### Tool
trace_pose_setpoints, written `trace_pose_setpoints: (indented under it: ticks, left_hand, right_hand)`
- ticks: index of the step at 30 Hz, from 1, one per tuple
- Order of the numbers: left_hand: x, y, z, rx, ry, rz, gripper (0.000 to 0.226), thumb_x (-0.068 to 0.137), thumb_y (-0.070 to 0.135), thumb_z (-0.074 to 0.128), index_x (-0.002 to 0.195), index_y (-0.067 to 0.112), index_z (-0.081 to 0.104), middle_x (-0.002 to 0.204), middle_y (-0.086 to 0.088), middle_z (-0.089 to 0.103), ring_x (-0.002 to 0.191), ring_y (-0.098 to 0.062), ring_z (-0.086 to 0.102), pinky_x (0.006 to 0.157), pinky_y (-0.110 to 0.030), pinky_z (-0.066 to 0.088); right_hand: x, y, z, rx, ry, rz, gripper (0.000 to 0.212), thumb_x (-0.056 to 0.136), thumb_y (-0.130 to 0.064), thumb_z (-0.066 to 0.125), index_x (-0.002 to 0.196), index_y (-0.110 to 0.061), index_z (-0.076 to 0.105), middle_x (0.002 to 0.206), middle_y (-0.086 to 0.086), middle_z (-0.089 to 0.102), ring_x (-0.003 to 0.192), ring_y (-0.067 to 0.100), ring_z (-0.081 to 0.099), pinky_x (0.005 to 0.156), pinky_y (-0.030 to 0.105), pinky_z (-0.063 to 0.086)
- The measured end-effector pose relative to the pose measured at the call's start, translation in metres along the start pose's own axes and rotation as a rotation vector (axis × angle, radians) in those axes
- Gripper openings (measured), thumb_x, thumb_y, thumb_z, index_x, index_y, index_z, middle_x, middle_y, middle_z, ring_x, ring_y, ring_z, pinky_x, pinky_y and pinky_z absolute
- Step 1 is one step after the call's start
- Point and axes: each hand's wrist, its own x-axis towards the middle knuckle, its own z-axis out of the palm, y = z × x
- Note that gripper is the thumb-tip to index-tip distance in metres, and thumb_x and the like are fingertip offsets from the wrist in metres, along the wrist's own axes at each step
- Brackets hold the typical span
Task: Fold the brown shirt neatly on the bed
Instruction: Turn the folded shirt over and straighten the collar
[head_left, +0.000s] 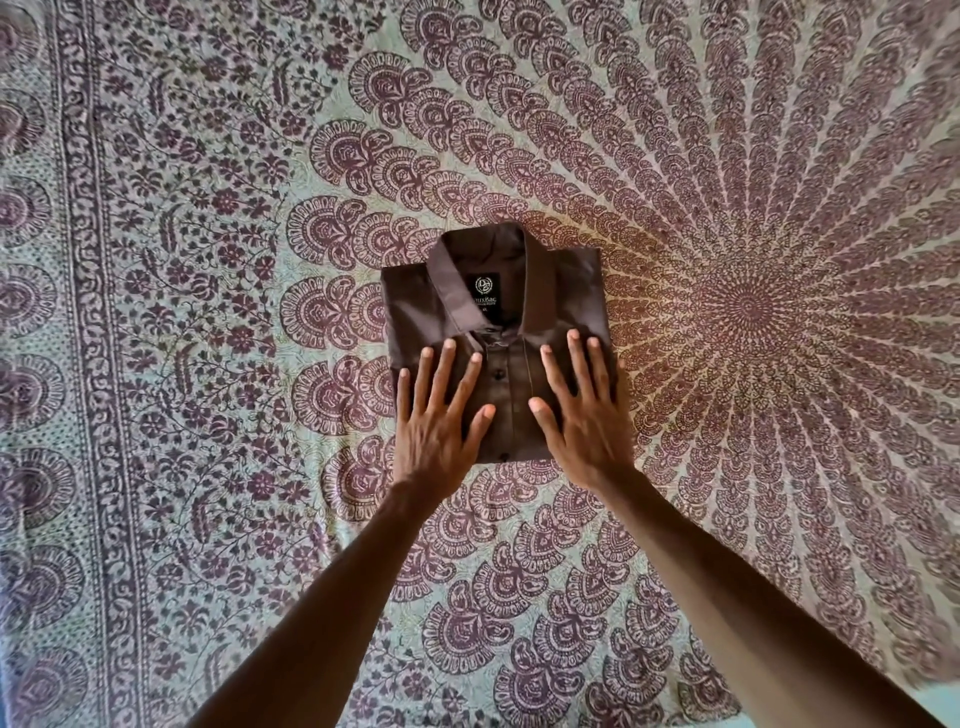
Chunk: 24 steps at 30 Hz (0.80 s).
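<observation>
My left grip (439, 421) and right grip (584, 415) lie flat and spread on the brown shirt (415, 306); I press evenly, smoothing outward without shifting folds

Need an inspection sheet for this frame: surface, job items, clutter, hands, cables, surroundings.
Surface: patterned bedspread, lies flat, fills the view.
Job's things: brown shirt folded into a rectangle, collar away from the person, neck label showing.
Clutter: nothing seen.
Grippers: left hand and right hand flat on the shirt's near half, fingers straight and spread.
Cables: nothing seen.
Surroundings: pale patch at the lower right corner, cannot tell what.
</observation>
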Motion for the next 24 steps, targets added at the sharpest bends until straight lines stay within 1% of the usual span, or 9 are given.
trace_pose_setpoints:
  ticks: [2,6,8,12,14,16,20,22,24]
  left_hand:
    - [-0.001,0.004,-0.004,-0.081,0.093,-0.058,0.061,0.097,0.046,0.043,0.151,0.025,0.025,0.160,-0.002,0.016,0.149,-0.022,0.010,0.119,-0.046,0.012]
    - [0.011,0.000,-0.018,-0.423,0.275,-0.634,0.063,0.091,0.053,0.046,0.140,0.014,0.037,0.139,-0.015,0.043,0.129,-0.030,0.038,0.111,-0.049,0.028]
    - [0.022,-0.006,-0.024,-0.501,0.245,-0.770,0.067,0.083,0.061,0.049,0.128,0.011,0.044,0.126,-0.018,0.052,0.116,-0.035,0.048,0.102,-0.053,0.039]
    - [0.043,-0.015,-0.043,-0.671,0.057,-0.915,0.053,0.082,0.045,0.069,0.115,0.009,0.048,0.104,-0.007,0.059,0.097,-0.026,0.057,0.079,-0.033,0.045]
    - [0.049,-0.022,-0.050,-0.673,-0.027,-0.917,0.049,0.083,0.044,0.068,0.113,0.008,0.056,0.104,-0.011,0.063,0.097,-0.026,0.060,0.075,-0.030,0.042]
    - [0.051,-0.024,-0.053,-0.620,-0.079,-0.838,0.045,0.086,0.045,0.064,0.112,0.008,0.061,0.106,-0.014,0.065,0.097,-0.028,0.061,0.076,-0.030,0.045]
    - [0.047,-0.025,-0.052,-0.569,-0.088,-0.707,0.050,0.088,0.043,0.063,0.119,0.004,0.054,0.112,-0.016,0.063,0.102,-0.033,0.061,0.080,-0.034,0.048]
    - [0.045,-0.024,-0.052,-0.728,-0.119,-0.723,0.055,0.088,0.040,0.066,0.124,0.001,0.051,0.112,-0.014,0.063,0.097,-0.029,0.062,0.071,-0.027,0.046]
    - [0.042,-0.028,-0.052,-0.921,-0.124,-0.746,0.052,0.084,0.036,0.071,0.120,0.002,0.056,0.107,-0.009,0.066,0.086,-0.023,0.064,0.061,-0.020,0.052]
  right_hand:
    - [0.001,-0.001,-0.004,0.093,0.054,0.022,0.058,0.101,-0.051,0.033,0.153,-0.028,0.023,0.163,0.005,0.008,0.151,0.023,0.004,0.119,0.052,0.015]
    - [0.018,-0.002,-0.024,0.445,0.313,0.355,0.056,0.093,-0.037,0.058,0.140,-0.011,0.043,0.140,0.012,0.046,0.126,0.025,0.045,0.103,0.044,0.042]
    - [0.033,-0.001,-0.037,0.546,0.258,0.519,0.065,0.088,-0.040,0.065,0.138,-0.005,0.043,0.131,0.015,0.052,0.118,0.028,0.050,0.097,0.040,0.045]
    - [0.055,0.009,-0.056,0.645,0.028,0.660,0.060,0.081,-0.041,0.074,0.124,-0.004,0.055,0.110,0.010,0.064,0.097,0.028,0.061,0.079,0.033,0.049]
    - [0.059,0.016,-0.059,0.805,-0.063,0.700,0.032,0.080,-0.036,0.076,0.098,-0.011,0.067,0.086,0.005,0.066,0.076,0.023,0.062,0.062,0.027,0.047]
    - [0.062,0.024,-0.055,0.832,-0.128,0.674,0.020,0.080,-0.035,0.076,0.074,-0.019,0.066,0.071,0.002,0.065,0.068,0.023,0.062,0.058,0.028,0.043]
    - [0.059,0.023,-0.055,0.761,-0.119,0.557,0.025,0.090,-0.036,0.065,0.076,-0.015,0.062,0.060,-0.003,0.056,0.055,0.015,0.053,0.048,0.025,0.035]
    - [0.052,0.020,-0.054,0.828,-0.099,0.550,0.030,0.094,-0.038,0.059,0.077,-0.013,0.059,0.057,-0.003,0.050,0.052,0.013,0.048,0.045,0.023,0.032]
    - [0.042,0.016,-0.052,0.962,-0.109,0.595,0.033,0.094,-0.039,0.059,0.070,-0.016,0.060,0.059,-0.002,0.053,0.055,0.015,0.053,0.050,0.024,0.040]
